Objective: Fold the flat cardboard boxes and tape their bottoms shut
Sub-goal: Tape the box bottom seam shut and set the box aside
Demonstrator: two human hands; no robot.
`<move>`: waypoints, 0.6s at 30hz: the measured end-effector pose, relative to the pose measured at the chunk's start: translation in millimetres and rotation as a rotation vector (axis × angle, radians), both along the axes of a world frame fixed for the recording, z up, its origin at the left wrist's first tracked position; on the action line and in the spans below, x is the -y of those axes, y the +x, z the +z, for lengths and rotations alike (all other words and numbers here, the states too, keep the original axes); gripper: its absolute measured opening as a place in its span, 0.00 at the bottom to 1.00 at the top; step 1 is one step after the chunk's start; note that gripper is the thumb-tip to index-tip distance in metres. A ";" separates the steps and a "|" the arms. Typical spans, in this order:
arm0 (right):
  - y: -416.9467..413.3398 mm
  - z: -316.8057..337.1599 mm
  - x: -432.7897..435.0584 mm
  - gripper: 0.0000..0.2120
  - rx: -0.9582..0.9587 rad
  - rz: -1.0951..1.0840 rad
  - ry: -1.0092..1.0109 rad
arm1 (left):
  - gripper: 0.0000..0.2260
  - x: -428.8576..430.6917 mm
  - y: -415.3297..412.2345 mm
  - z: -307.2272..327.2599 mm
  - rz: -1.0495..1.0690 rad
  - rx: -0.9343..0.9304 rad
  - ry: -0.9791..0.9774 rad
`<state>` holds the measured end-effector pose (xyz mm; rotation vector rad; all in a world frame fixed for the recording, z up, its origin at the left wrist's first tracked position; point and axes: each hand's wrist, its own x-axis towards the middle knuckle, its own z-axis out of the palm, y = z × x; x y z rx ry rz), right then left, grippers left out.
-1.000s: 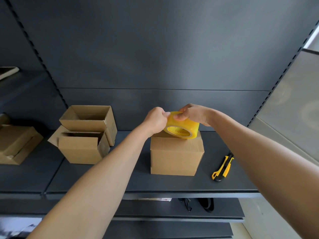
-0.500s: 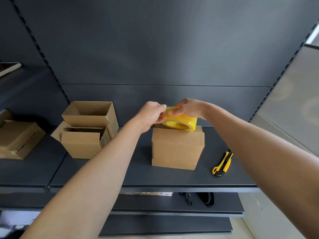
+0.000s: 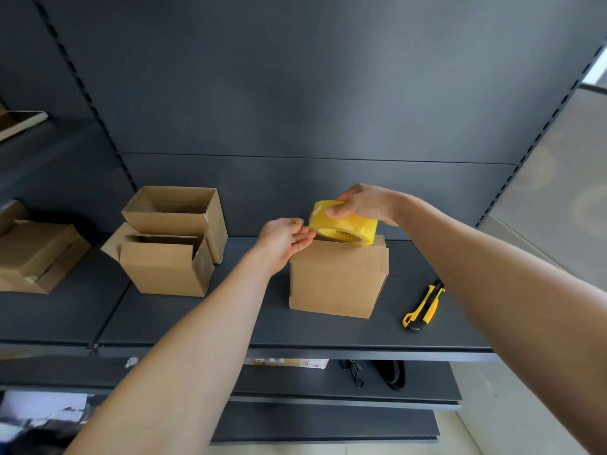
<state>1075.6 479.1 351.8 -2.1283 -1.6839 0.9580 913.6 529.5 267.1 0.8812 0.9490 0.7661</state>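
- Right hand (image 3: pixel 361 205) grips roll (image 3: pixel 348 226) from above, steadying it on box (image 3: pixel 335 280).
- Left hand (image 3: pixel 284 239) pinches roll's 9 o'clock edge, likely to free tape end.
- Knife (image 3: pixel 422 307) lies at box's 3 o'clock.

A yellow roll of adhesive tape (image 3: pixel 345 224) was gripped from above by the right hand (image 3: pixel 364 205) and was held tilted at the top of a closed brown cardboard box (image 3: pixel 338 280). The left edge of the roll was pinched between the thumb and the fingertips of the left hand (image 3: pixel 285 238); whether a loose end of tape was held there could not be told. The box was placed on a dark grey metal shelf (image 3: pixel 197 316). A yellow and black utility knife (image 3: pixel 422 307) was laid on the shelf to the right of the box, apart from it. To the left, two open brown cardboard boxes (image 3: pixel 164 270) were set one behind the other, touching.
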 end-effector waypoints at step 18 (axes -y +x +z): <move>18.3 -3.1 -6.3 0.20 -0.007 -0.102 -0.007 | 0.11 -4.6 18.3 -5.9 -0.063 -0.256 0.033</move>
